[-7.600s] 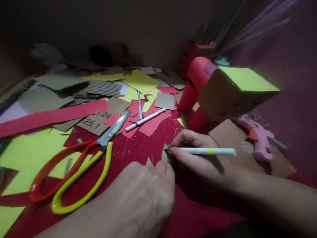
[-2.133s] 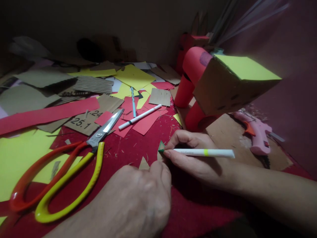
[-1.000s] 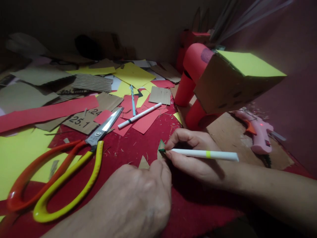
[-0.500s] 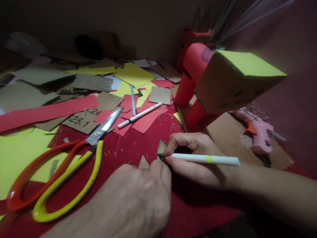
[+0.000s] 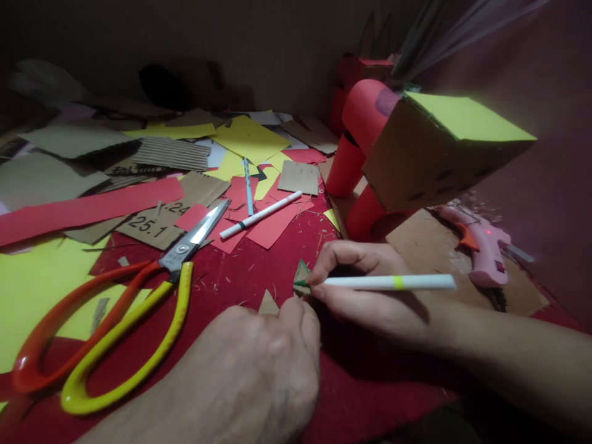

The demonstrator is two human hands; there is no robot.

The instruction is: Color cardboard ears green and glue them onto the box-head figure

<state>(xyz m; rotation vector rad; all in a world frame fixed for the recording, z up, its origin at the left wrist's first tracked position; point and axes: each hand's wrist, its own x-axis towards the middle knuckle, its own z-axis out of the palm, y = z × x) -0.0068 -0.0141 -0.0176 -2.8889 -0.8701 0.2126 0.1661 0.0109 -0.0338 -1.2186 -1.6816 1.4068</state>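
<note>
My right hand (image 5: 365, 277) grips a white marker pen (image 5: 420, 282) with a yellow-green band, held nearly level. Its tip end lies at a small pointed cardboard piece (image 5: 302, 272) edged in green. My left hand (image 5: 272, 357) is closed just below, its fingertips pinching the lower end of that piece, which they mostly hide. Another small cardboard triangle (image 5: 268, 304) pokes out past my left knuckles. Large scissors (image 5: 173, 259) with orange and yellow handles lie left of my left hand, blades partly hidden by nothing and pointing away.
Paper and cardboard scraps (image 5: 161, 203) cover the left and back of the red surface (image 5: 222, 283). A white pen (image 5: 261, 214) and a thin blue stick (image 5: 248, 188) lie among them. At right stand a red paper-and-cardboard model (image 5: 407, 154) and a pink glue gun (image 5: 485, 246).
My right hand has shifted slightly up with the marker, whose back end has risen and moved right. More of the green edging shows on the cardboard piece. My left hand stays put.
</note>
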